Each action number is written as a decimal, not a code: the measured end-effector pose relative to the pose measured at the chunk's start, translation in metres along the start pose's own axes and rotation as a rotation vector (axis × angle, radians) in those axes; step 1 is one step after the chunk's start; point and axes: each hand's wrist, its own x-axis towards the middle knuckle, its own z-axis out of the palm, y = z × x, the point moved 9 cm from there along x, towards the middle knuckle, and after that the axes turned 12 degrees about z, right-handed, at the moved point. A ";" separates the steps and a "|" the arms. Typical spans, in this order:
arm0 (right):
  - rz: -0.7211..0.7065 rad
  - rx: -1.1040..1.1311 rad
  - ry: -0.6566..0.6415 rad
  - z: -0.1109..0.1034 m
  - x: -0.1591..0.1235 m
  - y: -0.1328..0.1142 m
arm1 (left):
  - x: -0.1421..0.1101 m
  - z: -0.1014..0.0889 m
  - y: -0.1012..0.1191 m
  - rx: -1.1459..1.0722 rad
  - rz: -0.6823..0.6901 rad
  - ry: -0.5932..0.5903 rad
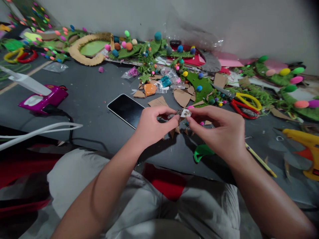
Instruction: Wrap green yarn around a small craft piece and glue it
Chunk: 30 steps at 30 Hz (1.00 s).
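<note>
My left hand [156, 124] is closed in a pinch on a small grey fuzzy piece [171, 116], most of it hidden by the fingers. Between the thumb and forefinger of my right hand [219, 129] is a small white piece with dark spots [185, 113]. The two pieces meet or nearly meet; I cannot tell whether they are joined. Cardboard scraps [159, 101] lie behind and beneath both hands. A black-screened phone [126, 109] rests just left of my left hand, and a green curved strip [202, 152] lies under my right wrist.
Red-and-yellow scissors [245, 104] and a yellow glue gun [302, 142] lie to the right, near a yellow pencil [260, 159]. A purple power adapter [46, 99] with cables stands at left. Green felt shapes with pompoms [201, 86] and a tan ring [74, 53] line the wall.
</note>
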 end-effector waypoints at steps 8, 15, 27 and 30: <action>0.006 0.000 0.007 0.000 0.000 0.000 | -0.001 0.000 -0.003 -0.010 -0.032 -0.002; 0.000 0.001 0.008 0.000 0.000 -0.001 | -0.001 0.000 -0.004 -0.017 -0.048 0.010; -0.009 -0.010 0.019 0.000 0.000 -0.001 | -0.001 0.001 -0.004 -0.030 -0.044 0.001; -0.008 -0.012 0.020 0.000 0.000 -0.001 | -0.001 0.001 -0.004 -0.034 -0.050 0.000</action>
